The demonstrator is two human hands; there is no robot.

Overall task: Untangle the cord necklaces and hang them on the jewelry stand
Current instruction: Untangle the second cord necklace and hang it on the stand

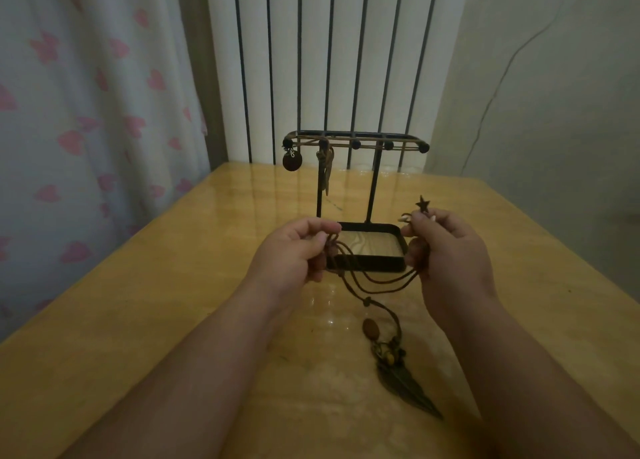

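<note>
Both hands are raised over the middle of the counter (138, 302), just in front of the jewelry stand (356, 142), which sits toward the far edge. The left hand (294, 254) has its fingers (311, 229) curled, thumb and forefinger pinching a bunch of cords (375, 279) at one end. The right hand (450, 261) has its fingers (448, 220) closed round the other end, and a star pendant (422, 203) pokes up above the knuckles. Several strands sag between the hands in separate loops. Judgement: the hands are held apart so the strands spread out and crossings can be read. One strand drops to a knot and a bead, then to a feather pendant (405, 386) that appears to rest on the counter toward the near edge; its weight likely keeps that strand taut and easy to trace. On the stand, a disc pendant (292, 161) hangs at the left end of the top bar, and a second, longer piece hangs beside the left post, so part of the task looks done. The pegs to the right carry no pendant. How many necklaces are in hand: cannot tell; at least two pendants show. Risk: a pull on the wrong strand could tighten the knot.
</note>
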